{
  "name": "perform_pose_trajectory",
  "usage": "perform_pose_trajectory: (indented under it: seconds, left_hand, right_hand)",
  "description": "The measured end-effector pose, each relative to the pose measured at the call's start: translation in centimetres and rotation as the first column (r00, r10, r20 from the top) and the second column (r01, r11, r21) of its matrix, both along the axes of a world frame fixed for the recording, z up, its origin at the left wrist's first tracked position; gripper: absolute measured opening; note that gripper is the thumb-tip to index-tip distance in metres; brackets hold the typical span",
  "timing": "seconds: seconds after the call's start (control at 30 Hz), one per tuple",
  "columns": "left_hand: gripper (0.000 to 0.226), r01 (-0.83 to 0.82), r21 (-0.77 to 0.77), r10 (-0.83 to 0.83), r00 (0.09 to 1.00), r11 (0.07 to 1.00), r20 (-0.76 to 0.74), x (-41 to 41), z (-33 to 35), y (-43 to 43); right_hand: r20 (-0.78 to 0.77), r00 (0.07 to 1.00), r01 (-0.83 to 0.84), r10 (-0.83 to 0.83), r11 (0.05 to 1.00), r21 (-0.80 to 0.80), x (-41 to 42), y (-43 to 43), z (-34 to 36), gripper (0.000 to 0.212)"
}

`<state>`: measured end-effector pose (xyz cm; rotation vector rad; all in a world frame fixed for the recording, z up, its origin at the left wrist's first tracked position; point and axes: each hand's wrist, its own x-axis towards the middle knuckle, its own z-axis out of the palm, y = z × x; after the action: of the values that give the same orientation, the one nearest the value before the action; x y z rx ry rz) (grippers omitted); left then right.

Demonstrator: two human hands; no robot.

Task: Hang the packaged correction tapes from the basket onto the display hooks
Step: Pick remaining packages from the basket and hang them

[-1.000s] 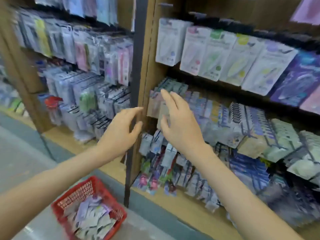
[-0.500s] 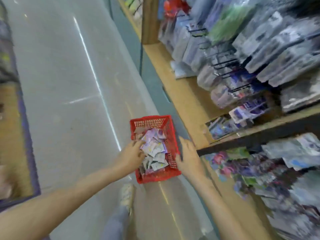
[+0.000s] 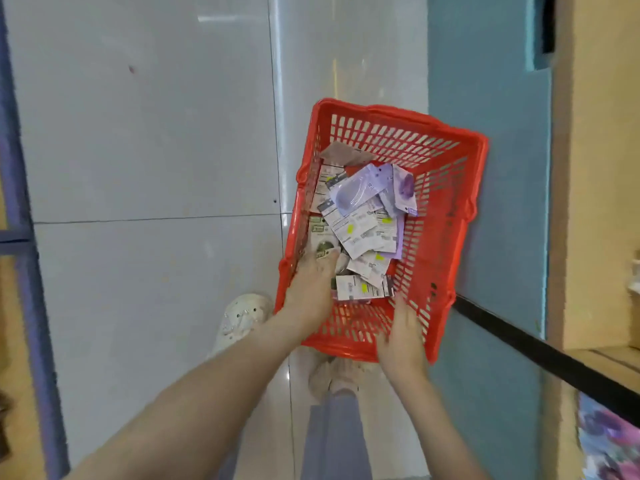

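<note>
A red plastic basket (image 3: 446,216) stands on the floor below me, holding several packaged correction tapes (image 3: 363,223), white and purple, in a loose pile. My left hand (image 3: 308,292) reaches into the basket's near left corner, and its fingers touch a greenish pack (image 3: 320,237) at the pile's edge. With straight fingers, my right hand (image 3: 401,334) hovers over the basket's near wall, holding nothing. No display hooks are in view.
The basket sits on grey floor tiles (image 3: 156,133) against the teal base (image 3: 502,168) of the wooden shelf unit (image 3: 602,202) on the right. A black shelf edge (image 3: 554,358) juts out at lower right above hanging packs (image 3: 606,441). My shoes (image 3: 242,320) stand just behind the basket.
My view swung from the display shelves down to the basket. Both hands dropped from the hanging packs; the left went into the pile and the right came over the near rim.
</note>
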<state>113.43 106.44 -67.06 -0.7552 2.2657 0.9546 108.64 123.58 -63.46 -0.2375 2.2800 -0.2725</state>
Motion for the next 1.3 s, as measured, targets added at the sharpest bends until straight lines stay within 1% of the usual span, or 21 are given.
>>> perform_pose_trajectory:
  seconds: [0.07,0.13,0.2,0.27,0.33,0.37,0.43,0.5,0.57,0.67,0.77,0.83,0.9,0.97,1.0,1.07,1.1,1.17,1.23,1.27,1.3]
  left_hand:
    - [0.088,-0.007,-0.048,0.007,1.000,0.999,0.008,-0.4,-4.5,1.1]
    - [0.086,0.020,-0.128,-0.021,1.000,0.992,-0.004,-1.7,-8.5,1.7]
    - [0.083,-0.036,-0.147,0.030,0.999,0.989,-0.040,-3.7,-12.0,1.7]
    - [0.083,-0.085,-0.185,0.067,0.993,0.979,-0.101,-5.8,-14.3,1.4]
    - [0.078,-0.080,-0.200,0.055,0.991,0.977,-0.125,-7.3,-15.9,0.7]
    - [0.074,-0.103,-0.164,0.080,0.986,0.981,-0.145,-8.0,-16.6,0.1]
    - [0.064,-0.121,-0.115,0.098,0.977,0.986,-0.191,-9.2,-17.5,-1.2]
    - [0.067,-0.076,-0.155,0.041,0.976,0.985,-0.216,-10.3,-18.1,-2.0]
    - [0.063,-0.054,-0.211,0.011,0.979,0.976,-0.202,-11.7,-18.6,-2.0]
    - [0.044,-0.052,-0.294,-0.004,0.982,0.954,-0.188,-14.6,-18.5,-2.1]
    - [0.057,0.032,-0.231,-0.056,0.993,0.973,-0.101,-16.9,-18.7,-3.3]
    - [0.061,0.006,-0.182,-0.020,0.997,0.983,-0.076,-17.4,-19.1,-3.8]
    - [0.072,-0.062,-0.161,0.056,0.997,0.985,-0.044,-17.1,-19.2,-3.9]
    - [0.082,-0.122,-0.150,0.123,0.992,0.981,0.001,-16.2,-18.9,-3.9]
    - [0.083,-0.146,-0.152,0.151,0.988,0.977,0.019,-15.5,-18.8,-4.0]
    - [0.080,-0.213,-0.174,0.224,0.974,0.961,0.043,-13.9,-18.3,-4.3]
    - [0.080,-0.250,-0.187,0.264,0.963,0.950,0.053,-13.0,-18.1,-4.2]
    - [0.082,-0.273,-0.201,0.291,0.954,0.941,0.067,-11.7,-17.7,-3.5]
    - [0.086,-0.271,-0.231,0.299,0.950,0.934,0.094,-10.8,-17.9,-2.6]
    - [0.089,-0.275,-0.259,0.311,0.944,0.926,0.113,-10.6,-18.1,-2.3]
    - [0.092,-0.256,-0.296,0.305,0.943,0.920,0.132,-10.5,-18.3,-2.2]
  right_hand:
    - [-0.012,0.996,-0.086,0.086,0.996,-0.019,-1.1,-0.5,-4.7,0.073]
    - [-0.054,0.979,-0.196,0.195,0.980,-0.020,-2.9,-1.3,-9.5,0.078]
    - [-0.094,0.955,-0.283,0.281,0.959,-0.005,-5.1,-3.0,-14.3,0.087]
    - [-0.120,0.944,-0.311,0.306,0.950,-0.021,-7.1,-5.4,-18.2,0.096]
    - [-0.102,0.946,-0.313,0.309,0.949,-0.036,-8.0,-7.4,-20.9,0.096]
    - [-0.093,0.952,-0.296,0.292,0.954,-0.040,-8.2,-8.0,-21.7,0.093]
    - [-0.104,0.970,-0.224,0.218,0.974,-0.046,-8.1,-8.4,-22.7,0.091]
    - [-0.174,0.973,-0.169,0.154,0.982,-0.080,-7.8,-8.0,-22.6,0.087]
    - [-0.202,0.966,-0.179,0.161,0.981,-0.073,-7.6,-7.1,-22.2,0.083]
    - [-0.193,0.956,-0.222,0.219,0.975,0.006,-7.3,-5.5,-20.9,0.082]
    - [-0.245,0.947,-0.215,0.205,0.977,-0.012,-7.2,-3.9,-19.5,0.072]
    - [-0.165,0.972,-0.176,0.165,0.983,-0.054,-7.6,-2.5,-18.7,0.067]
    - [0.024,0.998,-0.048,0.052,0.987,-0.156,-8.2,-1.0,-17.6,0.049]
    - [0.200,0.973,0.165,-0.114,0.950,-0.266,-8.7,0.1,-16.5,0.030]
    - [0.250,0.948,0.268,-0.195,0.915,-0.301,-8.8,0.4,-16.1,0.027]
    - [0.302,0.901,0.400,-0.310,0.863,-0.307,-8.8,0.5,-16.0,0.023]
    - [0.301,0.892,0.420,-0.338,0.867,-0.270,-8.7,0.3,-16.2,0.022]
    - [0.191,0.932,0.335,-0.309,0.934,-0.127,-8.4,0.2,-17.3,0.022]
    - [-0.027,0.984,0.176,-0.176,0.984,-0.001,-8.3,-0.2,-18.5,0.033]
    - [-0.125,0.985,0.116,-0.117,0.993,-0.009,-8.1,-0.7,-18.8,0.041]
    - [-0.177,0.982,0.061,-0.065,0.998,-0.026,-8.0,-1.4,-19.1,0.051]
